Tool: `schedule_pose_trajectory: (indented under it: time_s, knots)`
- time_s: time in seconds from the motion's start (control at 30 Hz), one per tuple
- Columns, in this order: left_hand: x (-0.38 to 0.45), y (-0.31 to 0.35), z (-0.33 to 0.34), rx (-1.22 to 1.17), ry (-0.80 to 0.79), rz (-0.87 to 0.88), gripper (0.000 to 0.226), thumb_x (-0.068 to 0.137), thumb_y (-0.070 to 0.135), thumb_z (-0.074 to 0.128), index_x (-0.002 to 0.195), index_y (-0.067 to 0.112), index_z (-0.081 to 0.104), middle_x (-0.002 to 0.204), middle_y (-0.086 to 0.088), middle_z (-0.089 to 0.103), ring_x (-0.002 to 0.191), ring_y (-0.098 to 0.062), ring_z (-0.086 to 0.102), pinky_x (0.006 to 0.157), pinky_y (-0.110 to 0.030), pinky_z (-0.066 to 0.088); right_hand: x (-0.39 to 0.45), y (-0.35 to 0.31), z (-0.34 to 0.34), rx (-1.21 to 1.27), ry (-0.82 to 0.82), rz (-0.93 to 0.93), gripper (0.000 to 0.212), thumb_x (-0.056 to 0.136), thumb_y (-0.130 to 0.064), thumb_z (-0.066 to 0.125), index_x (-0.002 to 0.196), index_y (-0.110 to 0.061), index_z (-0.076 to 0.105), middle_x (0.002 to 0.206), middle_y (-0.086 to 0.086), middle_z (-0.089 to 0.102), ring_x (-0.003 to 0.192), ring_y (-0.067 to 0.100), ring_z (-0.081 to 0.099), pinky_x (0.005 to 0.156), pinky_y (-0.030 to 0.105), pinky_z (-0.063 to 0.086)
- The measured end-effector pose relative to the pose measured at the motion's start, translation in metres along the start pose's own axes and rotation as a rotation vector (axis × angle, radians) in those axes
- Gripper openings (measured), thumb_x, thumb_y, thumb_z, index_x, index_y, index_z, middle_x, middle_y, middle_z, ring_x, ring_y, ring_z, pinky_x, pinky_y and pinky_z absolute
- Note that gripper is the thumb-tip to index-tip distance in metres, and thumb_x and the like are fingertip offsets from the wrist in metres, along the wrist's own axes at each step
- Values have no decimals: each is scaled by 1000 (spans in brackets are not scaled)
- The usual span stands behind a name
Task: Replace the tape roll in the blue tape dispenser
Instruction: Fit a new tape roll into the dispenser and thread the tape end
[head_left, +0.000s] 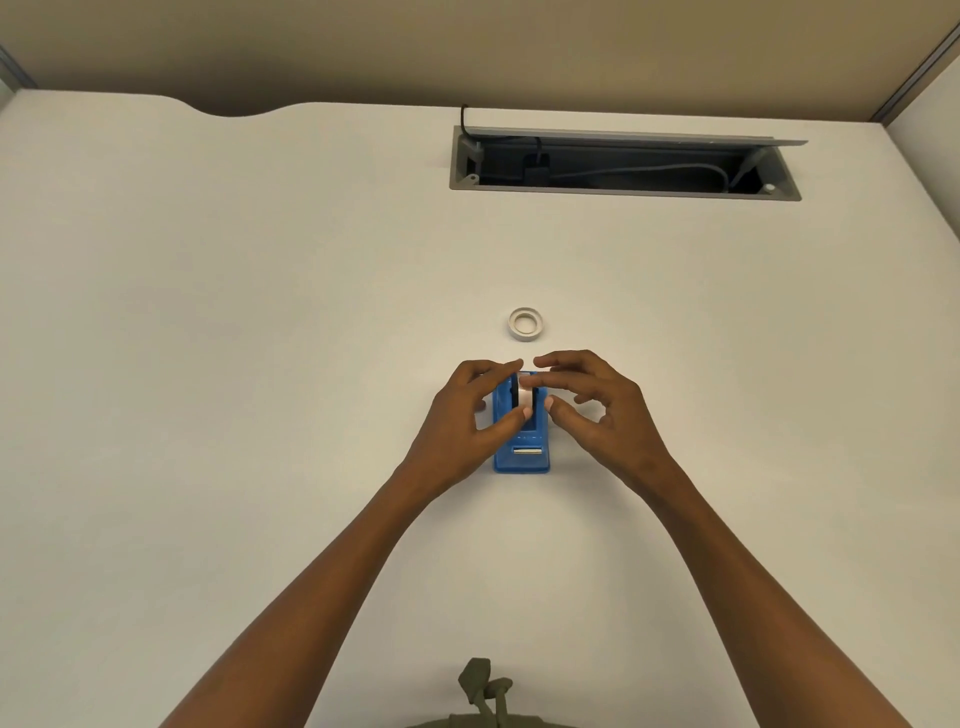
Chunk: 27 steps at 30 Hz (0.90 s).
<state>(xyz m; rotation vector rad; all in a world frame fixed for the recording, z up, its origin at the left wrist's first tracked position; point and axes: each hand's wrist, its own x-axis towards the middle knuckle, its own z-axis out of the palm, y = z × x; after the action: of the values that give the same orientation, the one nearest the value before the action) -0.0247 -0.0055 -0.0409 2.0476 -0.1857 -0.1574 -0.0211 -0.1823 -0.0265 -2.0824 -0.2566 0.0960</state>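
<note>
The blue tape dispenser (522, 447) stands on the white desk, its cutter end towards me. A tape roll (526, 397) sits in its well, mostly hidden by fingers. My left hand (470, 410) comes from the left, thumb and forefinger pinching the roll's sides. My right hand (589, 402) comes from the right, its fingertips on the roll's top and right side. A second tape roll (525, 323), white and lying flat, rests on the desk just beyond the dispenser, apart from both hands.
An open cable tray (623, 195) with a raised grey lid and cables is set into the desk at the back right. A tan partition wall runs behind the desk (260, 312). An olive drawstring (485, 683) hangs at the bottom edge.
</note>
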Motion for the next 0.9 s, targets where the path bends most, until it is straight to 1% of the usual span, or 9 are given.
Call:
schedule_pose_trajectory:
  time_s: [0.07, 0.2, 0.37, 0.47, 0.53, 0.67, 0.77, 0.83, 0.9]
  knots:
    - [0, 0, 0, -16, 7, -1, 48, 85, 25, 64, 131, 24, 48, 127, -2, 51, 110, -10, 50, 87, -17, 43, 0, 0, 1, -2, 1, 8, 29, 85, -9, 62, 110, -21, 69, 122, 0, 60, 111, 12, 55, 78, 18, 46]
    - [0, 1, -1, -58, 16, -5, 47, 84, 26, 66, 128, 22, 51, 126, -3, 53, 112, -12, 52, 89, -22, 46, 2, 3, 4, 5, 8, 7, 28, 84, -18, 66, 111, -25, 68, 118, -6, 61, 110, 9, 55, 76, 18, 47]
    - [-1, -3, -1, -70, 7, 1, 47, 82, 24, 68, 126, 18, 54, 124, -4, 53, 110, -13, 53, 89, -25, 48, 5, 4, 7, 30, 23, 23, 31, 81, -28, 70, 110, -37, 65, 110, -17, 60, 106, 4, 56, 74, 21, 49]
    - [0, -5, -2, -69, 1, 3, 49, 81, 21, 69, 127, 19, 53, 125, -3, 53, 111, -14, 53, 89, -24, 47, 6, 3, 8, 54, 32, 36, 31, 78, -30, 72, 107, -39, 65, 110, -15, 62, 105, 4, 57, 74, 21, 49]
    - [0, -6, -1, -74, 1, 1, 52, 81, 22, 69, 129, 23, 50, 126, -2, 52, 111, -12, 53, 88, -19, 46, 8, 1, 8, 75, 41, 58, 29, 77, -26, 74, 103, -37, 66, 109, -12, 64, 102, 5, 59, 72, 21, 48]
    - [1, -7, 1, -104, 6, -29, 64, 79, 25, 70, 135, 30, 40, 127, 3, 51, 108, -5, 51, 81, -3, 41, 14, -1, 10, 151, 48, 138, 23, 74, -16, 76, 97, -19, 71, 102, -5, 68, 96, 8, 62, 66, 18, 45]
    - [1, -6, 1, -128, 22, -33, 67, 79, 25, 71, 136, 31, 37, 125, 6, 52, 106, -3, 52, 79, -2, 42, 18, -3, 12, 214, 58, 208, 19, 74, -14, 75, 92, -15, 71, 101, 0, 70, 97, 13, 62, 71, 22, 45]
    - [1, -7, 1, -136, 34, -24, 69, 78, 24, 72, 137, 32, 37, 125, 7, 52, 106, -1, 53, 79, -3, 42, 20, -4, 12, 273, 56, 251, 15, 74, -14, 75, 89, -15, 71, 101, 3, 71, 99, 17, 63, 81, 31, 50]
    - [1, -7, 0, -152, 47, -13, 71, 77, 24, 73, 137, 35, 36, 124, 10, 51, 108, 1, 52, 80, -4, 43, 21, -4, 12, 327, 50, 284, 12, 75, -15, 75, 86, -15, 71, 101, 6, 72, 101, 21, 63, 90, 39, 50]
